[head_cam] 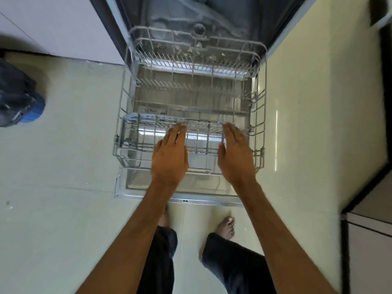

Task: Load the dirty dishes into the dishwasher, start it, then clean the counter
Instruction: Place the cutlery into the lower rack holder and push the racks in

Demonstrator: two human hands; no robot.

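Note:
The dishwasher stands open with its steel door [148,194] folded down flat toward me. The lower wire rack [127,98] is pulled out over the door and holds no dishes. A smaller grey wire basket [137,128] sits at the rack's front. My left hand [169,153] and my right hand [235,153] reach side by side over that basket with fingers straight. Their fingertips lie at the basket's far rim. Neither hand grips anything. The tub [199,20] behind the rack is dark and blurred.
A dark bag with a blue part [21,100] lies on the pale floor at the left. White cabinet fronts [53,24] flank the dishwasher at upper left. A dark-edged cabinet [371,230] stands at the right. My bare feet [227,228] are just before the door's edge.

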